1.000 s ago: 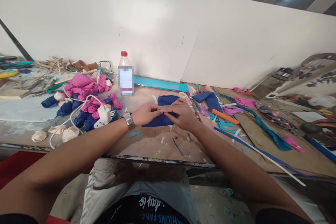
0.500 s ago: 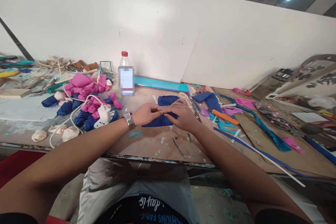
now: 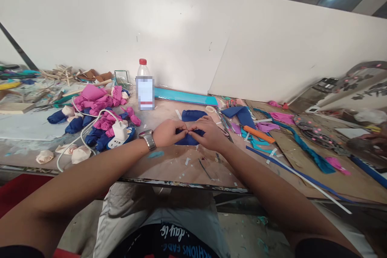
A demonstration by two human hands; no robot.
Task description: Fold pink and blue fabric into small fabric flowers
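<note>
Over the middle of the table, my left hand and my right hand meet with thumbs and fingertips pinched together. Between them is a dark blue strip, crepe paper or thin cloth. My fingers cover part of it, so its folds are hard to make out. Just behind the hands lies another dark blue piece. A metal watch is on my left wrist. To the left sits a pile of crumpled pink and dark blue bundles, with cream ones nearer the front edge.
A red-capped bottle stands near the white wall panel. Left of my hands is a power strip with a white charger. An orange-handled cutter, blue cloth-like scraps and a long white strip lie at right.
My left hand's fingertips have moved slightly left and turned in towards the right hand's. Less of the blue strip shows at the left, under my left hand.
</note>
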